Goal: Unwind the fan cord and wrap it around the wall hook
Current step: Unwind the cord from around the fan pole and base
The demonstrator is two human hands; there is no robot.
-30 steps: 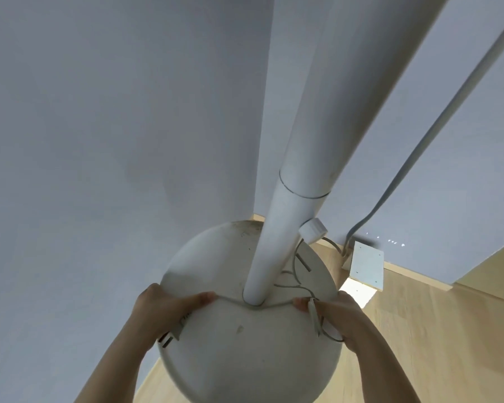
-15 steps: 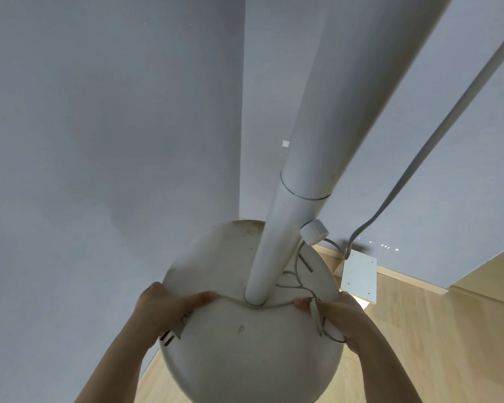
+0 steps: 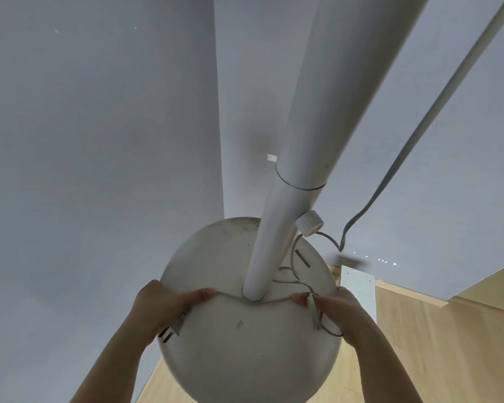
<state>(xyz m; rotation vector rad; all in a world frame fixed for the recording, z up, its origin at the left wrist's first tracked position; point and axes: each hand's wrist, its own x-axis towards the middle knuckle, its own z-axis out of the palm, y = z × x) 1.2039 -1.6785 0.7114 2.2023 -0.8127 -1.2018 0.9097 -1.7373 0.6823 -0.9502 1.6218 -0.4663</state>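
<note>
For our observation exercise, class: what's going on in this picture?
A person stands over a white fan. The left hand grips the plug, the right hand holds loops of cord, and the cord runs between them around the foot of the pole on the round base. Not yet unwound.

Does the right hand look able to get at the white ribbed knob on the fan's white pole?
Probably yes: the white ribbed knob sticks out on the white pole's right side, beyond the right hand, with only loose grey cord between. That hand grips the cord, though, so must let go first.
</note>
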